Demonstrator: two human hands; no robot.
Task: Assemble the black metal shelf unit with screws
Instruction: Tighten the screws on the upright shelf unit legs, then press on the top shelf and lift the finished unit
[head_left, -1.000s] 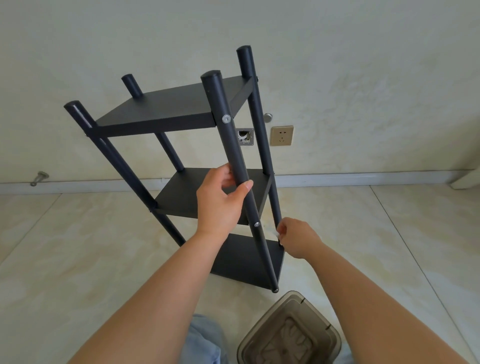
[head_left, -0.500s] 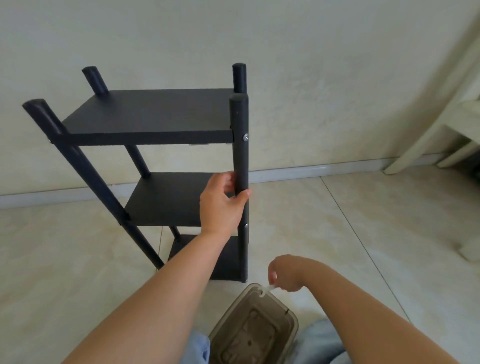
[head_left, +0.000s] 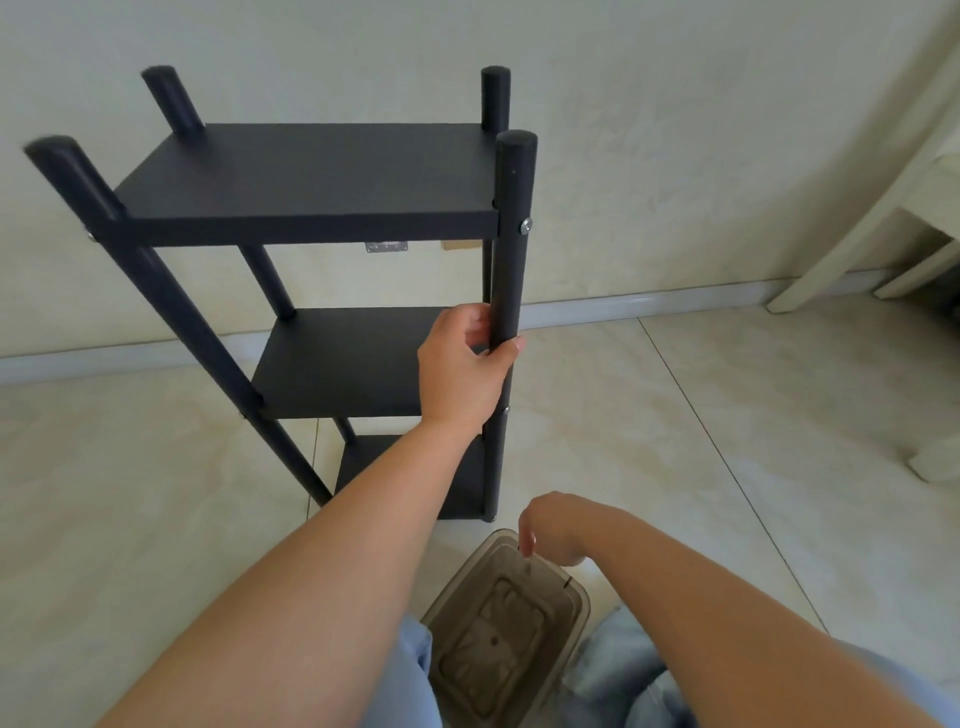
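Head view: one black metal shelf unit (head_left: 311, 208) stands upright on the tiled floor (head_left: 675, 441), long axis vertical, with three shelves and four posts. The left hand (head_left: 462, 374) grasps its near right post (head_left: 511, 234). The right hand (head_left: 550, 527) hangs, fingers curled, over one brown plastic bin (head_left: 498, 639); whether it holds anything is unclear. One screw (head_left: 525, 225) shows clearly.

Tiled floor (head_left: 675, 415) runs up to a pale wall (head_left: 675, 130) with a baseboard (head_left: 649, 301); a translucent bin (head_left: 498, 629) sits nearest, cream furniture legs (head_left: 852, 228) at far right
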